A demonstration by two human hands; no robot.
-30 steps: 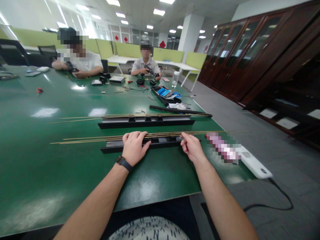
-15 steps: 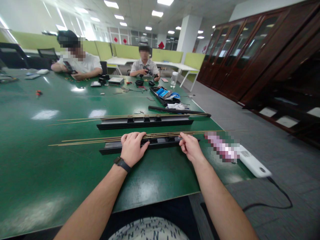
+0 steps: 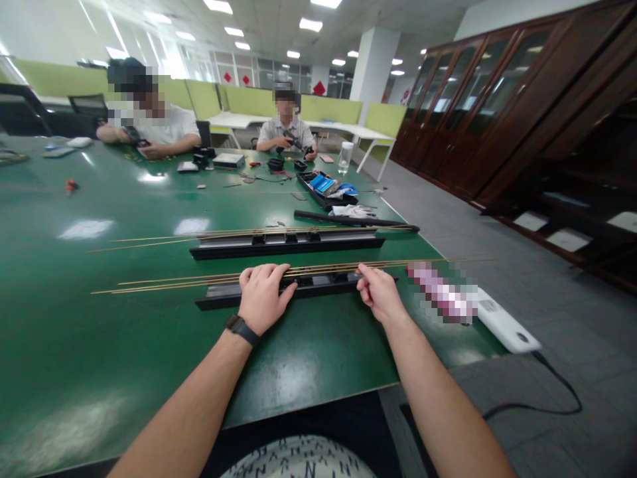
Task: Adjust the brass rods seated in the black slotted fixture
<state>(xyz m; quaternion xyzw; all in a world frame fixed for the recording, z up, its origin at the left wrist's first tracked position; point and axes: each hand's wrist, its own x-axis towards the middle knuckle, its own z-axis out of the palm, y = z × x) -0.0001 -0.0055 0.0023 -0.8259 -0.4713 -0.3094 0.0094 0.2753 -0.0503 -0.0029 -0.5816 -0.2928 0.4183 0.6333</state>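
My left hand (image 3: 261, 292) lies across the nearer long black rail (image 3: 326, 288), its fingers over the far side and its thumb along the near side. Thin brass-coloured rods (image 3: 164, 282) run lengthwise over this rail and stick out past both ends. Toward the rail's right end, my right hand (image 3: 381, 293) has its fingers curled, with the index fingertip at the rods; the exact hold is partly hidden. Behind it, a second black rail (image 3: 283, 248) lies roughly parallel, with more brass-coloured rods (image 3: 144, 240) along its far side.
On the green table (image 3: 149, 365), a blurred pink item (image 3: 440, 292) and a white power bank-like device (image 3: 505, 322) with a black cable lie at right. Farther back are a black tube (image 3: 358, 220), gloves (image 3: 353, 211) and an open black case (image 3: 326, 189). Two people sit across the table.
Both hands keep almost the same place on the nearer rail and rods. The view has shifted slightly; the rods' left ends appear a little farther left.
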